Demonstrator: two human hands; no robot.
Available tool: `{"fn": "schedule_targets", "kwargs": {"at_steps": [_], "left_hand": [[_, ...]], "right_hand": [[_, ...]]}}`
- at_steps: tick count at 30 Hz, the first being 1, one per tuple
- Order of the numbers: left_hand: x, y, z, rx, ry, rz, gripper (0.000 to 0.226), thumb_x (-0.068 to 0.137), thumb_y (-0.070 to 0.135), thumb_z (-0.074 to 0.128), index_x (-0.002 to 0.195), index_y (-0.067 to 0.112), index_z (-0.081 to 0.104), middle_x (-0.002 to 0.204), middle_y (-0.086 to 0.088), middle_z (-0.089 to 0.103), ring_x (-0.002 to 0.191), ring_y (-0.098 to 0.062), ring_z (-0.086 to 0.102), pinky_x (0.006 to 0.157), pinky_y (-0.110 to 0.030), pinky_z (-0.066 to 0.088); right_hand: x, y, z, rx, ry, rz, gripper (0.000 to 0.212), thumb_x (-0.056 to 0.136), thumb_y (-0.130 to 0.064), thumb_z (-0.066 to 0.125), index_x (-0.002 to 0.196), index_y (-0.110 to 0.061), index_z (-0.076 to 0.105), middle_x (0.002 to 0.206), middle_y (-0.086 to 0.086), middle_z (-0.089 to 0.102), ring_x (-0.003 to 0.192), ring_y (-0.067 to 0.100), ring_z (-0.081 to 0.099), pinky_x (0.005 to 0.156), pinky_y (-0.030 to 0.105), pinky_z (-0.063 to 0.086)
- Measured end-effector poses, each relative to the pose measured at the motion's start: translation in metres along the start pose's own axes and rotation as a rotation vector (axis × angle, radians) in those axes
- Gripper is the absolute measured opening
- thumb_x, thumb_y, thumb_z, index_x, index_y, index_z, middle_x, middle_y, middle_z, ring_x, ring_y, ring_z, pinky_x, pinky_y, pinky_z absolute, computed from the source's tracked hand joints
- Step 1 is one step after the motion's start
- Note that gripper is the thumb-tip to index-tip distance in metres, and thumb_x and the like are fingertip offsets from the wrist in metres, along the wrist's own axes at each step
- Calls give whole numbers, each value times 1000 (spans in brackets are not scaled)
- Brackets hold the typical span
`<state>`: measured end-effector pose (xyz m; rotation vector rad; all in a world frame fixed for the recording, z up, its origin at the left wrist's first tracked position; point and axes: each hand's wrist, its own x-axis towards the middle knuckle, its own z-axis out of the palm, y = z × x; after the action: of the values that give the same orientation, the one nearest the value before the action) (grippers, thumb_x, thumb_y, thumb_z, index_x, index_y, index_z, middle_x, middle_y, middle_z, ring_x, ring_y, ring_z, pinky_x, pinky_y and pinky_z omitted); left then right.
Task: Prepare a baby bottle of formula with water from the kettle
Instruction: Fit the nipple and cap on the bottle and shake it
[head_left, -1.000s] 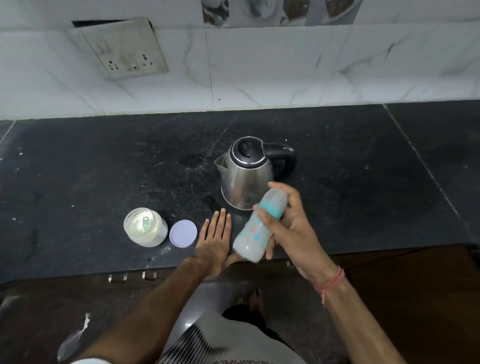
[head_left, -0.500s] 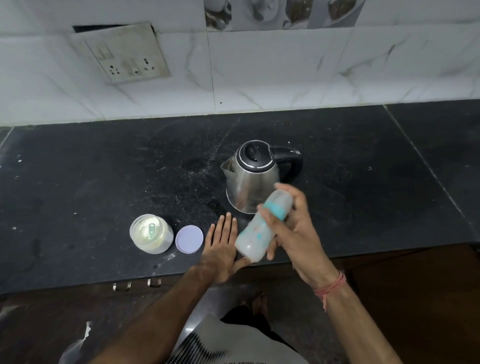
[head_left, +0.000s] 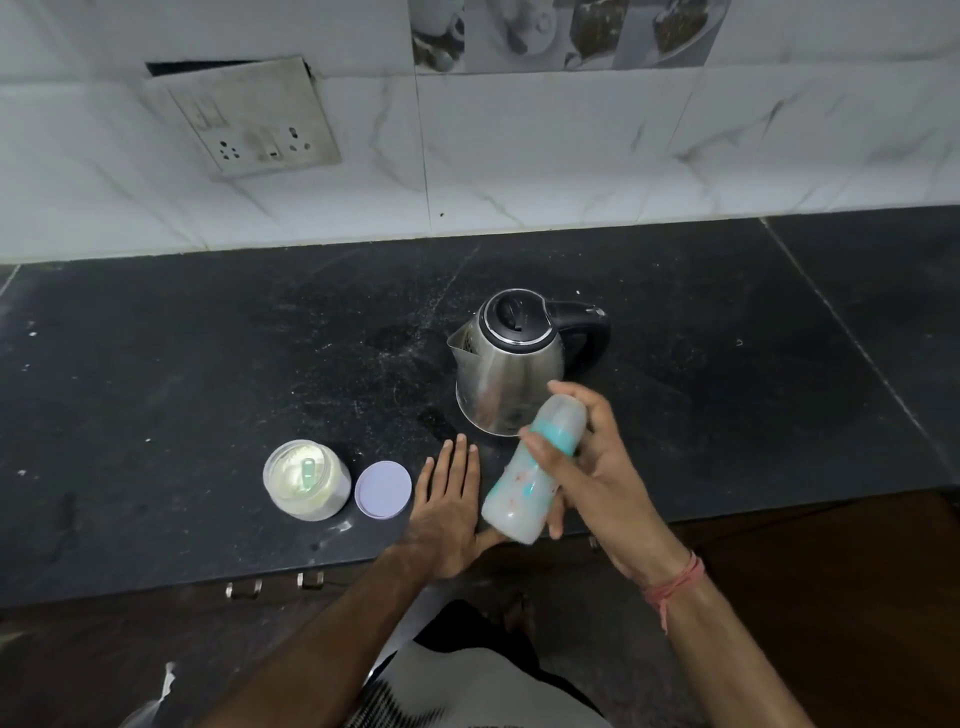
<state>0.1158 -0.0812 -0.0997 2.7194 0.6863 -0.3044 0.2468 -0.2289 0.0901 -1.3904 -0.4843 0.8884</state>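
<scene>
**Shaking the capped bottle**

Dark stone tabletop (head_left: 156, 364) runs below a white marble-tiled wall, and on it we see the steel kettle (head_left: 506, 364) standing lid down. Our right hand (head_left: 597, 467) grips the baby bottle (head_left: 535, 467) just in front of the kettle, fingers (head_left: 540, 447) curled round its teal collar, the bottle tilted with its base toward us. Over the last second it has barely shifted, only rocking slightly in the hand, so we judge the milky contents are being mixed and the task is near its end. Our left hand (head_left: 447, 499) lies flat on the tabletop, fingers straight and close together. Left of it sit the open formula jar (head_left: 306, 480) and its lid (head_left: 383, 489).
</scene>
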Motion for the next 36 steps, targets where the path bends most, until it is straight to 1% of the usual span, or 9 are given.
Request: {"fn": "schedule_targets", "kwargs": {"at_steps": [3, 6, 11, 15, 19, 22, 27, 30, 36], "left_hand": [[-1, -1, -3, -52, -1, -10, 127, 95, 98, 28, 169, 8, -23, 178, -9, -31, 169, -29, -22, 134, -45, -18], [-1, -2, 8, 7, -24, -5, 118, 94, 80, 41, 174, -1, 14, 185, -17, -13, 168, -42, 26, 135, -50, 2], [-1, -3, 2, -45, 7, 0, 132, 84, 102, 11, 174, 11, -20, 178, -6, -34, 168, -26, -28, 137, -48, -15], [-3, -3, 0, -35, -20, 14, 132, 77, 105, -1, 167, 12, -29, 175, -6, -36, 170, -30, -26, 133, -46, -21], [-1, -3, -2, 0, -37, -2, 130, 93, 100, 21, 173, 8, -23, 180, -11, -34, 169, -29, -29, 138, -51, -13], [-1, -4, 2, -21, -38, 0, 132, 88, 103, 16, 173, 8, -22, 180, -11, -33, 170, -29, -27, 138, -52, -12], [-2, -3, -2, -5, -51, 1, 132, 90, 102, 20, 173, 10, -24, 178, -9, -36, 168, -27, -32, 136, -48, -18], [-4, -2, -6, -22, -53, 6, 129, 84, 101, 14, 168, 13, -30, 175, -6, -38, 167, -25, -32, 137, -48, -17], [-1, -3, -1, 11, -68, 7, 140, 72, 106, -12, 172, 9, -25, 176, -9, -39, 167, -29, -32, 138, -51, -15]], "right_hand": [[6, 2, 2, 72, 140, -25, 57, 102, -28, 73, 149, -41, 44, 127, 20, 62, 85, 26, 72, 45, 34, 56], [6, 5, 7, -26, -75, 38, 60, 99, -26, 77, 149, -43, 47, 133, 21, 62, 90, 32, 74, 45, 33, 57], [14, -10, 7, 217, 104, 13, 61, 98, -33, 72, 153, -38, 46, 134, 25, 66, 95, 26, 71, 44, 27, 54], [18, -18, 0, 52, -135, 17, 59, 97, -27, 77, 148, -41, 50, 135, 31, 62, 96, 54, 72, 41, 31, 54], [26, -23, -7, 113, 111, -17, 65, 93, -37, 76, 150, -38, 45, 140, 37, 55, 89, 30, 70, 43, 29, 54], [21, -15, -6, 37, -70, 18, 64, 93, -31, 79, 148, -40, 48, 138, 34, 58, 89, 42, 73, 43, 32, 56], [19, -13, -1, 205, 106, -51, 63, 96, -31, 74, 150, -38, 44, 143, 39, 49, 100, 31, 71, 46, 31, 58], [12, -8, 0, 144, -72, -13, 63, 99, -23, 72, 154, -36, 43, 134, 25, 66, 105, 41, 75, 44, 33, 58], [10, -7, -5, 147, 34, 26, 60, 100, -29, 68, 154, -38, 44, 123, 15, 71, 93, 36, 74, 42, 30, 55]]}}
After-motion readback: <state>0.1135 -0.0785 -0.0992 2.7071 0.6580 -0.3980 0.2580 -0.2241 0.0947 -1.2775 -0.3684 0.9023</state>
